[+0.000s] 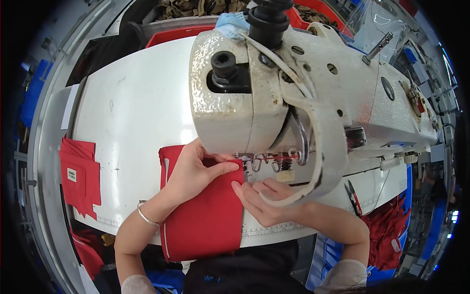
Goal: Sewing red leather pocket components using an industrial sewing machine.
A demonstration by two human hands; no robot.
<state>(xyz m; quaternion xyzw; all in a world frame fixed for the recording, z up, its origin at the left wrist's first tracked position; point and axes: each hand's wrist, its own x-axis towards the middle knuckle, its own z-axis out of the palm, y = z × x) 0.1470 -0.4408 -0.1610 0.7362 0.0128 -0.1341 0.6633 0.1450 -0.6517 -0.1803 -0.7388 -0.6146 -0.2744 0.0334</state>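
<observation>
A folded red fabric piece [210,215] with a pale strip along its left side lies on the white sewing table and hangs over the front edge. My left hand [193,171] pinches its upper right corner, thumb on top, close to the needle area of the sewing machine [225,122]. My right hand [264,200] is closed at the fabric's right edge, fingertips pressed on the cloth just below the left thumb. The machine head hides the needle and part of the left fingers. Red thread [274,157] runs beside the metal thread guides.
Red fabric pieces with a light label [81,171] lie at the table's left edge. Thread snips [353,198] with red handles rest at the right, near a blue bin of red cloth [384,235]. A curved white guard [327,147] arches above my right hand. Red trays stand behind.
</observation>
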